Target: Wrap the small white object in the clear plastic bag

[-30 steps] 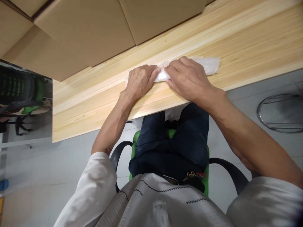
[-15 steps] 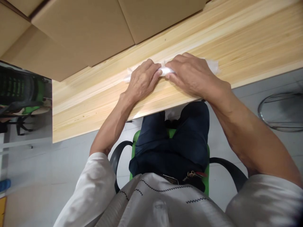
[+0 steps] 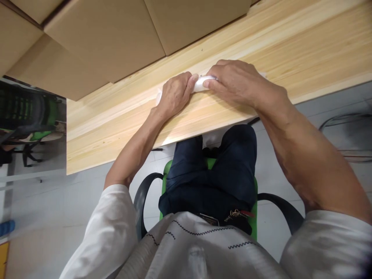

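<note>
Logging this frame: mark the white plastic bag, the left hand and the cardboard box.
white plastic bag (image 3: 201, 83), head view, on the rolled part showing between the hands.
left hand (image 3: 174, 93), head view, on its back.
cardboard box (image 3: 104, 42), head view, on its flat flap.

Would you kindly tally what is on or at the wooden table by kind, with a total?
Hands: 2, the left hand and the right hand, both gripping the roll.
White rolled plastic sheet: 1, pinched between them on the wooden table.
Cardboard flaps: 4 in view at the table's far side.
Total: 7.
</note>
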Motion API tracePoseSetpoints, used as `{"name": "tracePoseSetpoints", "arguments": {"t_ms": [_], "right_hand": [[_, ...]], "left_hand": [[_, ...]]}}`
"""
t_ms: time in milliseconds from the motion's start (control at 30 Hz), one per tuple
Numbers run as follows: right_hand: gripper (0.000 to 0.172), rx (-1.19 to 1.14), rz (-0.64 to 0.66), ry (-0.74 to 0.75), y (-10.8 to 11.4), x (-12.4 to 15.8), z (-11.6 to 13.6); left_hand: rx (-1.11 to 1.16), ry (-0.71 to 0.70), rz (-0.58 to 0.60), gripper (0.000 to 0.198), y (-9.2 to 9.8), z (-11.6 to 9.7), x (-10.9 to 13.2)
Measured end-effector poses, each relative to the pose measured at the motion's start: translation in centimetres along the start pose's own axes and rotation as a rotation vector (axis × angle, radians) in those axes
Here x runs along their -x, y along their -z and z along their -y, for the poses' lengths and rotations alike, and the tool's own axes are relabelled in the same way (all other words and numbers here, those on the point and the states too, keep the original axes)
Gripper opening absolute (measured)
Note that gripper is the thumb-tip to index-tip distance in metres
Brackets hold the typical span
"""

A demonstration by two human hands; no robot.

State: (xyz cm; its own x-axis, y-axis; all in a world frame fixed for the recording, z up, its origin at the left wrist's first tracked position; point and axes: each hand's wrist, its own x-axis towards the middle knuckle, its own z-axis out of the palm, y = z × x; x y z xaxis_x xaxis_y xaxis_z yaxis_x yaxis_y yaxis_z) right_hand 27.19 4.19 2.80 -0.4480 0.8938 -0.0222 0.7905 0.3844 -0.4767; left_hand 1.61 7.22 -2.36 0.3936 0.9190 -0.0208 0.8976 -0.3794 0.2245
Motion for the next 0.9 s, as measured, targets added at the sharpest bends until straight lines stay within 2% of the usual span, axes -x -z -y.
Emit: {"name": "tracePoseSetpoints", "arguments": {"t_ms": [133,267,433,533,700,833,900], "right_hand": [[0.057,0.205,0.026,-0.03,0.7,-0.1,1.3],[0.066,0.278,0.035,-0.027,1.3,0.7,2.2],[0.065,0.209,0.015,-0.065,1.3,0.9,1.8],[0.069,0.228,0.01,-0.066,0.8,0.3,1.1],[0.058,0.205,-0.09,-0.067,-0.6,-0.7,-0.1],[0.059,0.136,-0.141,-0.085,-1.5,-1.1,-0.6],[0.058,0.106,-0.137,-0.097,-1.6,-1.1,-0.6]], "left_hand": [[0.095,-0.064,-0.052,0.115,-0.4,0.8,-1.0],[0.09,0.019,-0.114,0.118,0.0,0.3,-1.2],[0.108,0.0,-0.168,0.109,0.5,0.2,-1.1],[0.133,-0.043,-0.198,0.097,0.1,1.3,-1.6],[0.123,-0.16,-0.262,0.088,-1.0,2.9,-2.5],[0.115,-0.244,-0.246,0.084,-1.1,3.0,-2.5],[0.122,-0.238,-0.24,0.084,-1.0,3.0,-2.3]]}}
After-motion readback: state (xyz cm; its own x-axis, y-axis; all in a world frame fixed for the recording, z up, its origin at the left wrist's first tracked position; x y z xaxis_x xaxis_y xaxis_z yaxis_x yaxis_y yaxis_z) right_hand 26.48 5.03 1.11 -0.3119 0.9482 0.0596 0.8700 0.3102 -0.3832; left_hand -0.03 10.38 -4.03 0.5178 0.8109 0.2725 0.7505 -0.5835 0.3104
